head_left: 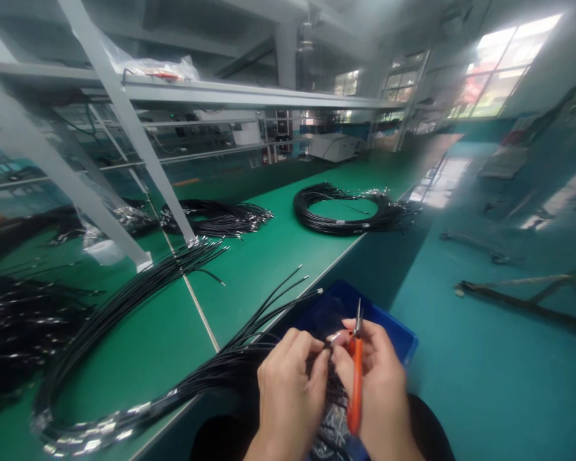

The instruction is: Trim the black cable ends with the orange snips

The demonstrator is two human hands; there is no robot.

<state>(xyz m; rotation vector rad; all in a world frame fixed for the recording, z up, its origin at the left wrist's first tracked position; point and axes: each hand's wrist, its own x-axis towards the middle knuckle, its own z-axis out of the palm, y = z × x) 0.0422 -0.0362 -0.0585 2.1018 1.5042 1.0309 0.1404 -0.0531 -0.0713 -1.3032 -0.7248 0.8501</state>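
Observation:
My left hand [292, 378] pinches a thin black cable end near the edge of the bench. Facing it, my right hand [377, 384] holds orange-handled pliers [356, 378], their slim metal tips pointing up. The right thumb and forefinger also meet at the cable end, close to the left fingertips; the exact piece between them is too small to make out. A large bundle of black cables [110, 320] curves over the bench and runs toward my hands. Under both hands is a blue bin [408, 342] with dark cables and clear plastic inside.
The green bench [264, 282] carries a coiled cable bundle [336, 224], another cable bundle [221, 218] and a dark pile of cables [24, 339] at the left. White shelf posts [129, 128] rise from it. A wheeled metal stand [518, 288] stands on the floor to the right.

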